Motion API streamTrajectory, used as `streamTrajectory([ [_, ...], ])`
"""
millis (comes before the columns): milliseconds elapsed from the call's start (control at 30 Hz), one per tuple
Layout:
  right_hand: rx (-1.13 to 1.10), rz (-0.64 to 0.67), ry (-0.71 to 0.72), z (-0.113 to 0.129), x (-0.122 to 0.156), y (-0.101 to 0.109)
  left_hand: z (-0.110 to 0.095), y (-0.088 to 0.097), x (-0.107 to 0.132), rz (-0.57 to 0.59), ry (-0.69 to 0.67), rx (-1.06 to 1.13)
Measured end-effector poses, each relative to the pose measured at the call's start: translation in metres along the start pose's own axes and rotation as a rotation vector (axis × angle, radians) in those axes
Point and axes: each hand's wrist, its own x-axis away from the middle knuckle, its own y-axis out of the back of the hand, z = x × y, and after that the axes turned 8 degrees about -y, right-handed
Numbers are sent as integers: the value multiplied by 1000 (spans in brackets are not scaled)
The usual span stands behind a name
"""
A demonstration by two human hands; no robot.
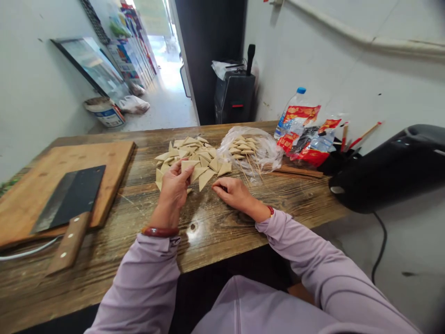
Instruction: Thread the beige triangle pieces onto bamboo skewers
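Left hand (175, 185) up off the counter (222, 234), fingers (184, 169) bent and pinching one flat tan triangle of food (189, 165) by its edge, a small, neat hold for a thin piece. Right hand (232, 194) low on the wood, loose and half curled, holding nothing, just beside the heap and ready to reach it.

Big heap of tan triangles (194, 155) right in front of the person, between the two arms, in easy reach of both hands, with many pieces lying on top of others. Just to the right, a crumpled clear plastic bag (269, 150), open at the top, with more triangles (241, 146) inside, all kept together and close by. Thin wooden sticks (255, 162) poking out by the bag, and a long bundle of sticks (295, 171) lying flat on the counter, near at hand too.

Off to the left, a wooden cutting board (116, 160) with a big cleaver (69, 199) lying flat on it, safe from tipping and well apart from the food. Wooden handle (67, 243) sticking out past the board's edge, easy to grab.

Farther right, a water bottle with a blue cap (290, 113), red packets (301, 111), and a big black machine (392, 167) with a black cord (380, 246), all out of the way of the hands.
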Motion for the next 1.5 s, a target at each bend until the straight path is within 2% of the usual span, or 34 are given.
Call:
streamTrajectory([
  [133,12,-115,2,-4,14,23,-2,-1,2,46,38,-79],
  [233,41,-188,-58,-19,30,55,-2,1,1,34,70,-79],
  [333,55,-269,-196,-43,38,95,-2,3,0,40,71,-41],
  [400,78,-301,-300,-58,33,117,-3,4,0,43,66,-33],
  [467,127,-325,-451,-70,22,131,-4,4,0,40,64,-36],
  [500,146,-332,-477,-75,14,134,-4,4,0,38,64,-39],
  [700,274,-319,-553,-96,-36,124,-4,7,-1,28,73,-31],
  [867,513,-321,-623,-113,-56,130,-5,8,-1,21,72,-16],
  [967,667,-300,-651,-118,-61,137,-6,8,-1,16,67,-10],
  [1100,793,-225,-659,-121,-66,135,-7,8,-1,5,83,-20],
  [1367,903,-196,-668,-129,-62,139,-5,9,-1,15,82,-9],
  [1500,915,-136,-609,-123,-53,143,-7,8,1,17,80,0],
])
